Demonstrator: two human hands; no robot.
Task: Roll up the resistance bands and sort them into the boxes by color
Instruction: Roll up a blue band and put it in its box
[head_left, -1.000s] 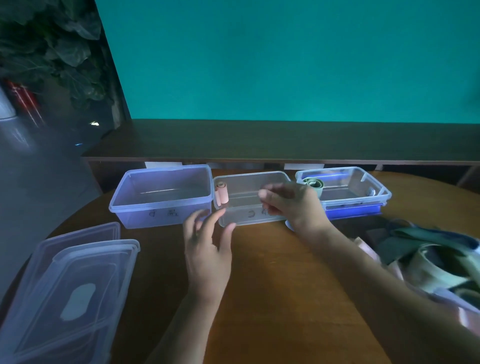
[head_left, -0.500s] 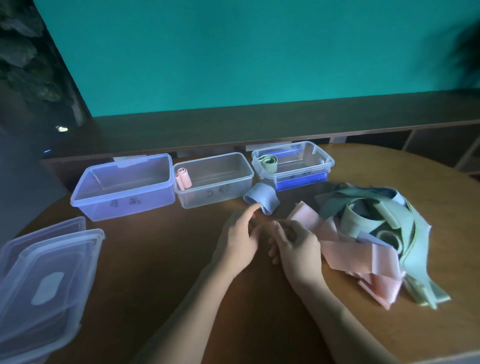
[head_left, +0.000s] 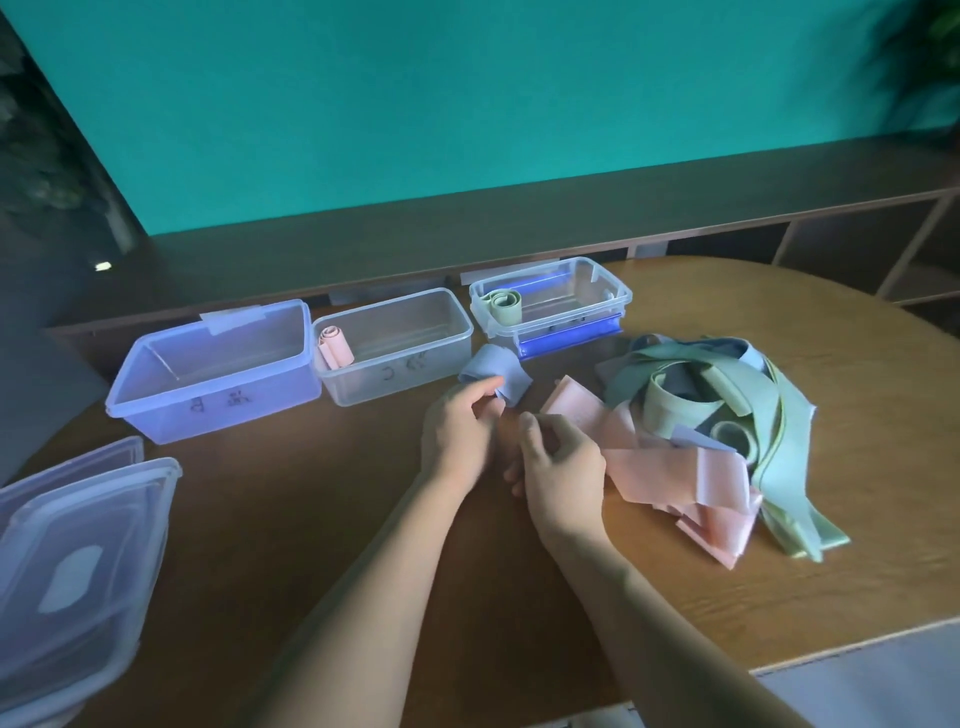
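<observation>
A loosely rolled blue band lies on the table in front of the boxes. My left hand pinches its near edge with curled fingers. Just to the right, my right hand is curled beside the left end of a flat pink band; its fingertips are hidden. A tangled pile of green, blue and pink bands lies on the right. Three open boxes stand in a row: an empty blue box, a clear box holding a pink roll, and a blue-clipped box holding a green roll.
Stacked box lids lie at the table's near left. A dark shelf runs behind the boxes below a teal wall. The round wooden table ends close on the right and near side.
The view swung right and the band pile came into sight. Both hands drew back from the clear box toward me; my left hand went from touching the blue roll to pinching it.
</observation>
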